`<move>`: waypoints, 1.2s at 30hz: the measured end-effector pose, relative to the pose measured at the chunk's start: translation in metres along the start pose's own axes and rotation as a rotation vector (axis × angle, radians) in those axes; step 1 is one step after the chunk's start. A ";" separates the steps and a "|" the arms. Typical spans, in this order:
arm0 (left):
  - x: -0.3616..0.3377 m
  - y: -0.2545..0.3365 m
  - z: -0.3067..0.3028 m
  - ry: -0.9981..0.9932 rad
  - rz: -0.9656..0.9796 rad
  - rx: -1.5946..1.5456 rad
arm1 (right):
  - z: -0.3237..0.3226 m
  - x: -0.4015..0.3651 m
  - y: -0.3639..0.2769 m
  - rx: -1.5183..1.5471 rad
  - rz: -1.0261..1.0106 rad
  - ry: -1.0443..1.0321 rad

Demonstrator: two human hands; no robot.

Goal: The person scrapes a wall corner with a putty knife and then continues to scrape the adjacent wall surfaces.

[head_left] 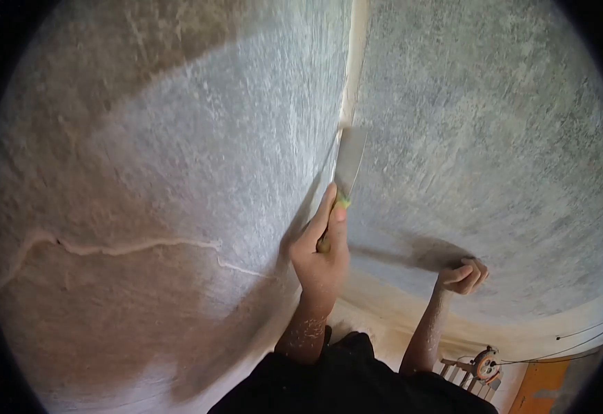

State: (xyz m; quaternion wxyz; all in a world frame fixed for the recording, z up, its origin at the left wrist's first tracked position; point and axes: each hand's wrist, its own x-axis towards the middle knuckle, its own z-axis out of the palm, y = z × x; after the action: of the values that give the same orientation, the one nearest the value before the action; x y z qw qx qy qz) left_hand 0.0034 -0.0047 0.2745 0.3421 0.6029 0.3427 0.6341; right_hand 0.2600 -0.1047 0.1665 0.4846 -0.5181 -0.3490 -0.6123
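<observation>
**Head view, surface.** Rough grey plaster (pixel 198 138) fills the frame, bowed by the lens. It lies in two fields that meet at a pale seam (pixel 354 62), which runs from the top edge down the middle. Left of the seam the plaster turns brownish, and a thin raised line (pixel 129 246) crosses it, well apart from the seam. Right of the seam the finish is greyer and mottled.

**Tool.** A putty knife (pixel 349 160) lies against the lower end of the seam. Its long axis follows the seam, blade uppermost and handle down.

**Left hand** (pixel 321 259). It sits directly below the seam and is closed firmly round the knife handle. The thumb runs up to the green collar under the blade, so the blade stands straight above the grip. The forearm is flecked with white.

**Right hand** (pixel 463 276). It is to the right of the seam, lower than the blade and well apart from the knife. It is curled into a fist close to the plaster, with nothing visible inside it. Whether the knuckles touch the surface cannot be told. The left hand is the nearer to the seam.

**Obscured.**
- Most of the handle is hidden in the palm.
- Contact between the blade edge and the seam is not clear.
- The seam's continuation is covered by the hand and arm.
- Far below and right of the seam are a wooden frame carrying a round device (pixel 484 366), a cable (pixel 584 334) and an orange panel (pixel 543 386). All are cut by the lens rim and too small to identify.
- A dark garment (pixel 357 379) closes the bottom edge.
</observation>
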 end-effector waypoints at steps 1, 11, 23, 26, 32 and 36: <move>0.000 0.002 0.001 -0.005 0.007 0.002 | -0.001 0.001 -0.001 -0.005 0.002 -0.017; 0.000 0.002 0.001 0.000 0.040 0.021 | 0.005 0.008 0.002 0.017 -0.038 -0.008; 0.001 0.005 -0.001 0.002 0.084 0.037 | 0.009 0.006 0.003 0.029 -0.023 0.000; 0.006 0.014 -0.005 0.007 0.034 0.015 | 0.002 0.003 0.001 0.038 0.001 -0.019; -0.002 0.013 -0.003 0.015 0.000 0.049 | 0.002 0.001 0.004 0.060 -0.020 -0.006; -0.008 0.009 -0.004 0.009 0.014 0.063 | -0.002 0.006 0.003 0.032 -0.036 -0.047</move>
State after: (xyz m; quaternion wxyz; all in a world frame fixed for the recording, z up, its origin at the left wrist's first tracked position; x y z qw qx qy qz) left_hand -0.0003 -0.0163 0.2782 0.3167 0.6131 0.3598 0.6280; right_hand 0.2619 -0.1089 0.1715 0.4735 -0.5182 -0.3793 -0.6028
